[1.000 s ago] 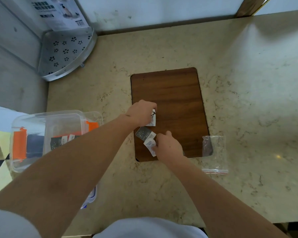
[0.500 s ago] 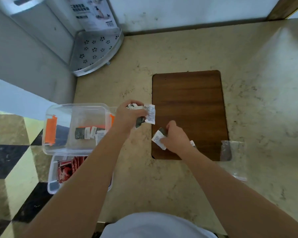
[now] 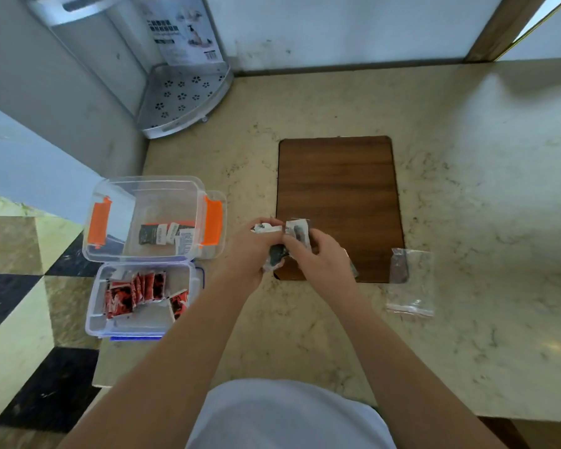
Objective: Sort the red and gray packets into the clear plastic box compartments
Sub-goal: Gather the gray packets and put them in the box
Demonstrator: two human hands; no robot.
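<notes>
My left hand (image 3: 246, 251) and my right hand (image 3: 321, 257) meet at the near left corner of the wooden board (image 3: 337, 189). Together they hold a small bunch of gray packets (image 3: 297, 231); each hand grips part of it. To the left stands a clear plastic box with orange latches (image 3: 110, 196) with a few gray packets (image 3: 166, 234) lying inside. In front of it a second clear box (image 3: 188, 315) holds several red packets (image 3: 133, 293).
An empty clear zip bag (image 3: 410, 283) lies at the board's near right corner. A metal corner shelf (image 3: 182, 98) stands at the back left of the marble counter (image 3: 467, 189). The counter's left edge drops to a tiled floor (image 3: 20, 303) just beside the boxes.
My right hand has lifted its packet from the board and joined my left hand. The view has shifted, so both boxes now show on the left.
</notes>
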